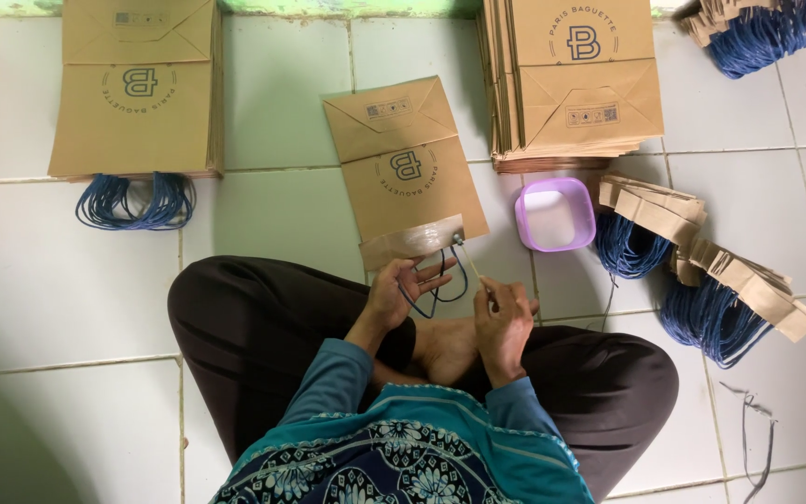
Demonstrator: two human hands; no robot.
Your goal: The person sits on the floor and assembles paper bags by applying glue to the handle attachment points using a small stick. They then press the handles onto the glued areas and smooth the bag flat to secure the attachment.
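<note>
I sit cross-legged on a white tiled floor. A flat brown paper bag [405, 168] lies before me, its open edge folded back toward my knees. My left hand [401, 287] holds that edge and the blue cord handle [438, 289] hanging from it. My right hand [504, 317] pinches a thin stick [471, 261] whose tip touches the bag's edge near the cord.
A small purple square tub [555, 214] sits just right of the bag. Stacks of flat brown bags lie at back left [137, 93] and back right [576, 79]. Bundles of blue cord handles with brown card strips [711, 289] lie to the right.
</note>
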